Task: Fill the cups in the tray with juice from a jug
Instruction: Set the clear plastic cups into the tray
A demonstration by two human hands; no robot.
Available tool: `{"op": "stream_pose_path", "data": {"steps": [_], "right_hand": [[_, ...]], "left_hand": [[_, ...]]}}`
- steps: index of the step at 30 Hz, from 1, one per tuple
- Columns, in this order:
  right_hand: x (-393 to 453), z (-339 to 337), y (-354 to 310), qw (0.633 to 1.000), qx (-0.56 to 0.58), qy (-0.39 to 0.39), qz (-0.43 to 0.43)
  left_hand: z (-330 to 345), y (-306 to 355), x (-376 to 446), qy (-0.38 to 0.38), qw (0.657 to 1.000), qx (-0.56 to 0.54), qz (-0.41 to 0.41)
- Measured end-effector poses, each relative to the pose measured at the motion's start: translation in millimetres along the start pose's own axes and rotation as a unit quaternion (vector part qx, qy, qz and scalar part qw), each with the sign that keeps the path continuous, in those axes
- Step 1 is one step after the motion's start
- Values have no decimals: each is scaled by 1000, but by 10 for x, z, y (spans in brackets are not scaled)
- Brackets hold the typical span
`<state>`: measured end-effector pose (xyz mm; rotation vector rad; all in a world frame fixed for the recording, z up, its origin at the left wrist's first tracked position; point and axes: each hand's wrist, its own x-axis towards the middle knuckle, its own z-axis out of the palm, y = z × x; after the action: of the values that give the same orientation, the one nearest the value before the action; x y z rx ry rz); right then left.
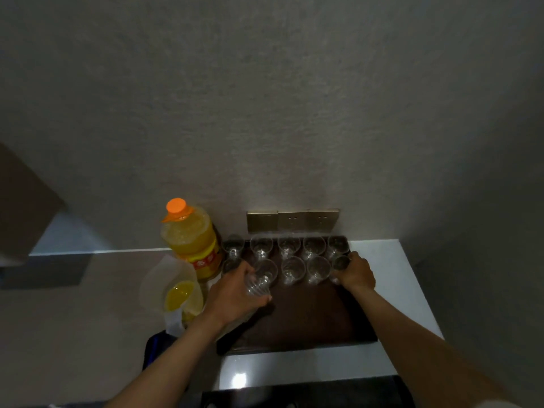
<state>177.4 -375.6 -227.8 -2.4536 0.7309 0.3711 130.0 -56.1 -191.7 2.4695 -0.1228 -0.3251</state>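
Head view looks down a plain wall (265, 98) onto a white counter (406, 290), which carries everything at easy reach of both arms. On it lies a dark tray (309, 319), its far edge pushed up under a brass socket plate (293, 220), so the near half stays bare, probably as room to work. Clear plastic cups (290, 259) stand in two rows along the far end of the tray, all of them apparently without juice, which suggests the filling has not begun and the layout is being settled first. Left of the tray, touching or nearly touching its edge, stands a big juice bottle (191, 237) with an orange cap, capped and upright. Just in front of it sits the jug (173, 287), translucent, with a shallow pool of yellow juice in the bottom; it is near the left arm, handy for pouring across the rows.

The left hand (235, 293) curls round a small stack or single ribbed cup (257, 285) over the front row's left end, seemingly setting it in place. The right hand (354, 273) wraps its fingers round the cup at the right end (341, 263) of the front row, likely squaring it up with its neighbours.
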Motion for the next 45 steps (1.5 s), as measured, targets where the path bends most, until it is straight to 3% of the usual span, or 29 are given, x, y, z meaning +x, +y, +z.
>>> {"op": "stream_pose_path", "data": {"steps": [11,15,23,26,30,32,42,45], "right_hand": [[-93,-139,-37,999,18,-31,33],[-177,-234,-139,999,39,8,36],[-450,-98,-580,990,96,60,-84],[-645,5,-821,984,116,3,-133],[-1061,87,-1176,950,119,-241,-160],[-1255,154,-1318,928,98,-317,-169],[-1419,215,-1487,922,144,-302,-195],[-1418,164,-1450,914,151,-329,-184]], "left_hand": [[47,13,-74,-2,1000,-1,2],[11,16,-89,-1,1000,-6,3],[-146,10,-140,21,999,-31,-8],[-200,-28,-183,38,998,-42,2],[-272,-79,-227,47,998,-36,15],[-312,-77,-263,52,998,-34,23],[-360,-96,-398,58,996,-59,29],[-344,-103,-481,75,993,-71,50]]}}
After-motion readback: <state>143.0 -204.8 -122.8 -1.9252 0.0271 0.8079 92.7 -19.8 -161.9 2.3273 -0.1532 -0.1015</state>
